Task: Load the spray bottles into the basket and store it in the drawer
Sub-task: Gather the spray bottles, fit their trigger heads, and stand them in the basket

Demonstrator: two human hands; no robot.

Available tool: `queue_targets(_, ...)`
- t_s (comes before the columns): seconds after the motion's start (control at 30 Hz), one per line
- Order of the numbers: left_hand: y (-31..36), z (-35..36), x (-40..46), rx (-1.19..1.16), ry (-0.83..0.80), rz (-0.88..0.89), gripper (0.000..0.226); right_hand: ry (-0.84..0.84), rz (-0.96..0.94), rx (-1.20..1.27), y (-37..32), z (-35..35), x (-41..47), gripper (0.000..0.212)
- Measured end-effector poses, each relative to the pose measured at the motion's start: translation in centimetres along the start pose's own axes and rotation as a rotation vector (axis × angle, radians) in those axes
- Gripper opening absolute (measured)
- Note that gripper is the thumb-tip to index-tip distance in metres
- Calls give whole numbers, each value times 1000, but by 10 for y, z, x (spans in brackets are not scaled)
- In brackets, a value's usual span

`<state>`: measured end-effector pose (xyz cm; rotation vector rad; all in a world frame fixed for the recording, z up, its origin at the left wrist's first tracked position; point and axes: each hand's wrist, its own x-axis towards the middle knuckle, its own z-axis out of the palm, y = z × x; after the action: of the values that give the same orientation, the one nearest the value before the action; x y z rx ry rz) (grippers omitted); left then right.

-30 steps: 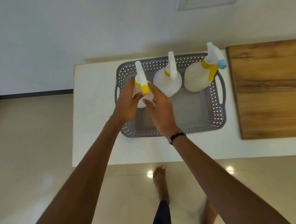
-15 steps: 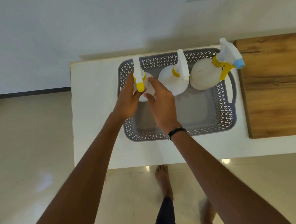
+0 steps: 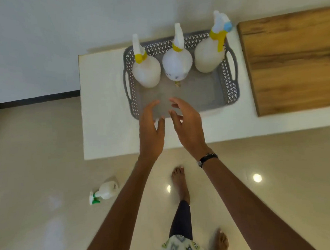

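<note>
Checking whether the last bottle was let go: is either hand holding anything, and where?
Nothing. The left hand and right hand are open and empty.

Readable text: none on any surface.
White plastic spray bottles with yellow collars (image 3: 146, 71): plain sides, no label or brand legible.
White rounded middle bottle (image 3: 176, 63): small dark marks near its base at 6 o'clock, too blurred to read.
Grey perforated plastic basket (image 3: 228, 78): no lettering.
White green-nozzled bottle on the floor (image 3: 104, 192): no label legible.
Dark wristband (image 3: 207, 158): nothing readable.
</note>
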<state>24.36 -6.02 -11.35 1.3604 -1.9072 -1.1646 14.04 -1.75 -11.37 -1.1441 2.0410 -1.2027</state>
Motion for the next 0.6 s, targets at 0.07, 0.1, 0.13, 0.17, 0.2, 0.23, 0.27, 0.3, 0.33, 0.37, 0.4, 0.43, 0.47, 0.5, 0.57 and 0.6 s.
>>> queue_targets(0.07,10,16,-45,-3,-22,-35,35,-9,23,-4,9,-18,-40,32)
queue_targets(0.1,14,24,-67,-7,-28,-48,33,-14,32,-7,15,-28,-61,31)
queue_targets(0.13,17,33,-90,-12,-31,-61,31,-18,41,-10,22,-39,-83,31)
queue_targets(0.17,20,42,-113,-19,-33,-72,29,-21,49,-17,30,-51,-106,31)
queue_targets(0.2,23,51,-136,-25,-38,-79,29,-24,55,-27,38,-64,-130,31)
queue_targets(0.23,25,60,-160,-29,-50,-81,28,-26,60,-40,47,-77,-154,31)
queue_targets(0.27,29,69,-183,-34,-71,-84,28,-27,63,-55,56,-90,-178,30)
queue_targets(0.3,32,77,-207,-41,-98,-92,28,-25,69,-75,65,-103,-202,30)
queue_targets(0.33,36,86,-231,-53,-131,-107,29,-22,81,-96,75,-116,-226,29)
queue_targets(0.37,39,94,-253,-61,-166,-118,29,-19,100,-113,85,-128,-249,28)
queue_targets(0.4,42,101,-275,-60,-200,-127,29,-18,118,-123,95,-139,-272,28)
queue_targets(0.43,43,108,-297,-54,-231,-137,29,-19,137,-130,105,-148,-295,27)
queue_targets(0.47,44,114,-316,-46,-260,-150,28,-22,161,-137,115,-156,-316,27)
queue_targets(0.5,42,119,-336,-42,-288,-164,28,-25,190,-143,124,-162,-337,27)
queue_targets(0.57,38,127,-372,-23,-345,-193,27,-31,253,-151,143,-172,-378,27)
queue_targets(0.6,35,130,-390,-9,-377,-205,27,-35,280,-155,152,-176,-398,27)
